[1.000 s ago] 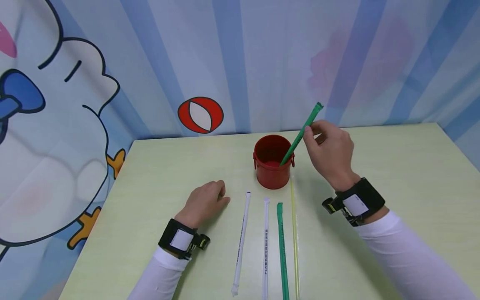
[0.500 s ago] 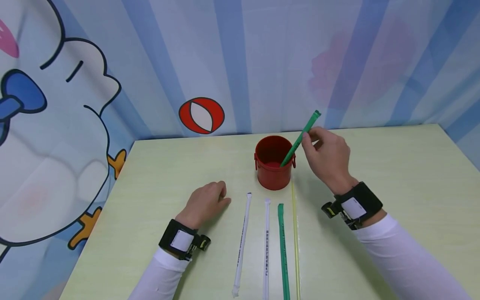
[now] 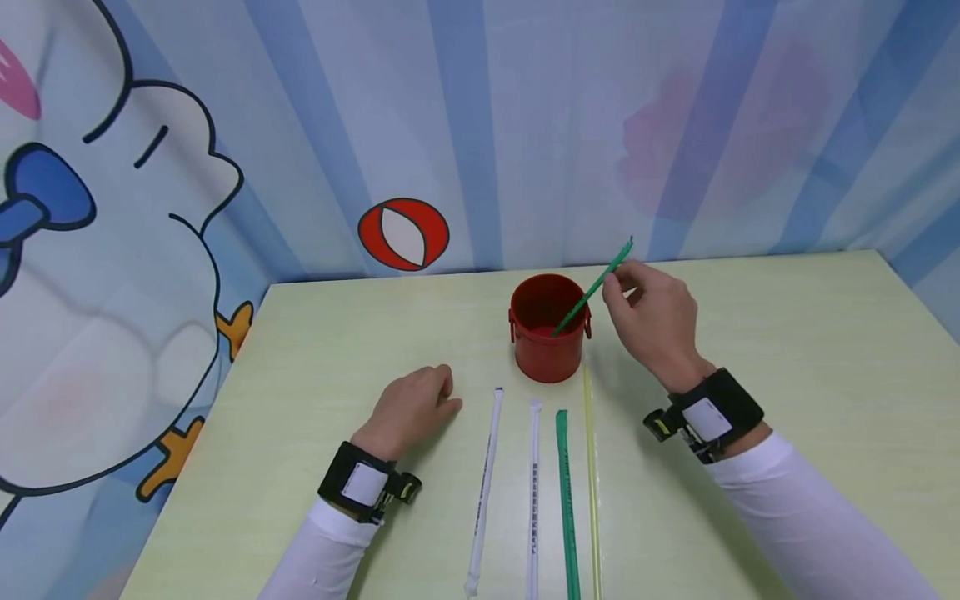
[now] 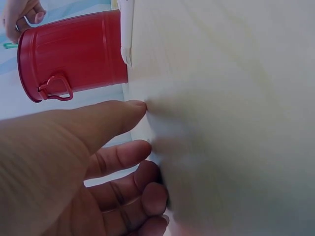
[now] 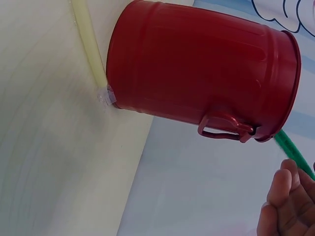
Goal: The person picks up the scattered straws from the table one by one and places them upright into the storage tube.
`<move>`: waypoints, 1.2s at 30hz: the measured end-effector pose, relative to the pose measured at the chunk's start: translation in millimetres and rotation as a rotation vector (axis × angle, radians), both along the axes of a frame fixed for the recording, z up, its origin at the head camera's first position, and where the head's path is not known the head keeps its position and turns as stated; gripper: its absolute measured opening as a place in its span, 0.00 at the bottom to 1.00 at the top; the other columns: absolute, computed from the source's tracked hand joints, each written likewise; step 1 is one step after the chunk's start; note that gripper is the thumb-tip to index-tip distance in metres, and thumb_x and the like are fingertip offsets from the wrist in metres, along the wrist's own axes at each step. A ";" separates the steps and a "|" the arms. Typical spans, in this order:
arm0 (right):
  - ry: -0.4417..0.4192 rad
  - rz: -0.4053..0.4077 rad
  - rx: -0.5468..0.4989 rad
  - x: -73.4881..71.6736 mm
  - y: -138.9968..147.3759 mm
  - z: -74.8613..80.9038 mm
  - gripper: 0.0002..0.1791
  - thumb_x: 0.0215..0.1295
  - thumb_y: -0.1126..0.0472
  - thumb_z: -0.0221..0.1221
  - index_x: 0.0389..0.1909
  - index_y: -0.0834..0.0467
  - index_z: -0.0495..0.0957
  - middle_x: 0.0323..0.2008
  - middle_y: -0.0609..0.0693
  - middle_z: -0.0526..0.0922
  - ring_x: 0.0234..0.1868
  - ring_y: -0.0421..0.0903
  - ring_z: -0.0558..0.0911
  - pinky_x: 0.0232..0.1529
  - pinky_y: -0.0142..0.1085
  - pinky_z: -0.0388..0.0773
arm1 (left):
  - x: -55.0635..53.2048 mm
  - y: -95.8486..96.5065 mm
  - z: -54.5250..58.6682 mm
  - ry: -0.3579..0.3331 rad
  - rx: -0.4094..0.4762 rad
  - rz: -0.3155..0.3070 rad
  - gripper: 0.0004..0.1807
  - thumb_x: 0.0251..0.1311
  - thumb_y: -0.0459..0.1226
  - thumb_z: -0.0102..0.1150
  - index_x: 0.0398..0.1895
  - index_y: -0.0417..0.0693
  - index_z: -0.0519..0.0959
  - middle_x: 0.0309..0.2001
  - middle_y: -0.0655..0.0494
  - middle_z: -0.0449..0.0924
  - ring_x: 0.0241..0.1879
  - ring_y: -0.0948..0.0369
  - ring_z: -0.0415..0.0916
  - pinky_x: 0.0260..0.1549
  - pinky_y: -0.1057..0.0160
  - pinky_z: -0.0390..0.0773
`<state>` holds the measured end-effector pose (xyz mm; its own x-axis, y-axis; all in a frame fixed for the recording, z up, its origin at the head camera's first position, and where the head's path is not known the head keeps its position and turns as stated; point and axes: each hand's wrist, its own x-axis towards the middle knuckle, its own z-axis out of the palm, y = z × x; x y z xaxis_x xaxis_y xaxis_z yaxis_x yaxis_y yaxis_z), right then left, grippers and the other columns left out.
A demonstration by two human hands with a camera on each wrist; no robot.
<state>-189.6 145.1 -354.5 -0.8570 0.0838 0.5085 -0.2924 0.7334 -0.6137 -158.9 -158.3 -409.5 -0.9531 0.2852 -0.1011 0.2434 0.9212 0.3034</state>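
Note:
My right hand (image 3: pixel 658 323) pinches a green paper-wrapped straw (image 3: pixel 589 292) between thumb and fingers. The straw slants down to the left, its lower end inside the mouth of a small red bucket (image 3: pixel 547 360) and its upper end above my fingers. In the right wrist view the bucket's side handle (image 5: pixel 224 129) hangs below the rim, and part of the green straw (image 5: pixel 291 147) shows between rim and fingertips. My left hand (image 3: pixel 408 410) rests on the table left of the bucket, fingers loosely curled around nothing, thumb tip near the tabletop in the left wrist view.
In front of the bucket, two white wrapped straws (image 3: pixel 485 483), a second green straw (image 3: pixel 567 508) and a yellow straw in clear wrap (image 3: pixel 592 492) lie side by side on the pale table (image 3: pixel 810 358). A cartoon-printed curtain (image 3: pixel 517 125) stands behind the table.
My right hand has lowered slightly with the green straw, whose lower end has gone deeper into the bucket. The straw now tilts more and shows a narrower side. My left hand stays put.

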 end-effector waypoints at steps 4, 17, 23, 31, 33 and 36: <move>-0.018 -0.012 0.016 0.8 1.8 -2.1 0.17 0.75 0.55 0.51 0.41 0.63 0.84 0.34 0.60 0.88 0.29 0.55 0.82 0.30 0.39 0.70 | 1.0 -0.9 0.0 0.001 0.006 -0.007 0.10 0.64 0.40 0.66 0.33 0.47 0.75 0.27 0.55 0.72 0.28 0.60 0.68 0.29 0.64 0.67; -0.117 0.030 0.111 11.6 16.9 -11.4 0.18 0.73 0.54 0.52 0.34 0.61 0.84 0.20 0.55 0.81 0.20 0.48 0.74 0.23 0.37 0.65 | 1.1 -1.2 1.1 0.008 0.013 -0.020 0.10 0.64 0.40 0.67 0.34 0.46 0.76 0.27 0.55 0.72 0.27 0.60 0.68 0.29 0.64 0.68; -0.276 0.076 0.198 22.3 28.3 -19.8 0.17 0.73 0.55 0.52 0.32 0.61 0.83 0.17 0.51 0.76 0.19 0.46 0.71 0.19 0.36 0.63 | 1.1 -0.4 1.8 0.010 0.008 -0.018 0.10 0.64 0.40 0.67 0.35 0.47 0.76 0.27 0.55 0.73 0.28 0.60 0.68 0.29 0.64 0.68; -0.439 0.117 0.235 30.7 37.4 -39.2 0.16 0.71 0.54 0.53 0.34 0.62 0.83 0.16 0.48 0.75 0.18 0.44 0.71 0.18 0.36 0.64 | 1.4 0.3 2.8 0.001 0.011 -0.016 0.10 0.64 0.40 0.67 0.34 0.46 0.76 0.27 0.55 0.73 0.28 0.60 0.68 0.29 0.64 0.68; -0.472 0.130 0.237 31.1 38.3 -42.8 0.16 0.71 0.54 0.53 0.35 0.62 0.83 0.16 0.48 0.76 0.18 0.43 0.72 0.18 0.36 0.64 | 1.4 0.5 2.7 0.003 0.011 -0.016 0.10 0.64 0.40 0.66 0.34 0.46 0.76 0.27 0.55 0.73 0.28 0.60 0.68 0.29 0.64 0.68; -0.517 0.141 0.243 31.7 39.0 -45.2 0.17 0.70 0.53 0.53 0.36 0.62 0.82 0.16 0.48 0.76 0.18 0.44 0.72 0.18 0.36 0.65 | 1.8 0.7 2.3 0.003 0.009 -0.013 0.10 0.64 0.40 0.66 0.34 0.46 0.76 0.27 0.55 0.73 0.28 0.60 0.68 0.30 0.64 0.69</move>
